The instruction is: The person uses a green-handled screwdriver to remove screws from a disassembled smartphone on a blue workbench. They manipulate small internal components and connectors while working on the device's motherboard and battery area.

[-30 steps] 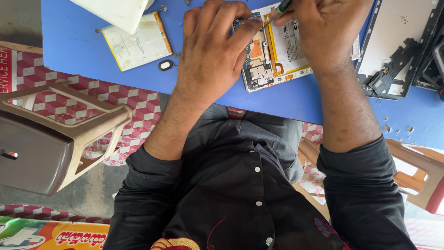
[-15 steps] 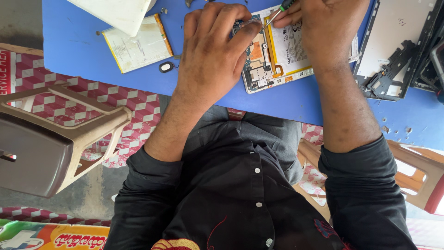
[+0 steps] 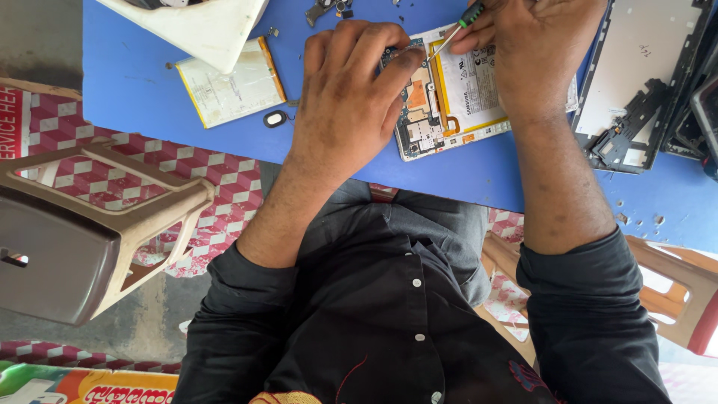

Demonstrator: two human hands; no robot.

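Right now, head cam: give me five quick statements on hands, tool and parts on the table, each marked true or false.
1. The right hand holds a green-handled screwdriver. True.
2. The left hand rests on the opened device. True.
3. The table is red. False: it is blue; the red check pattern is on the floor covering below.
4. A loose battery lies left of the left hand, untouched. True.
5. The screwdriver tip points at the grey back cover. False: it points into the opened device, near the left fingertips.
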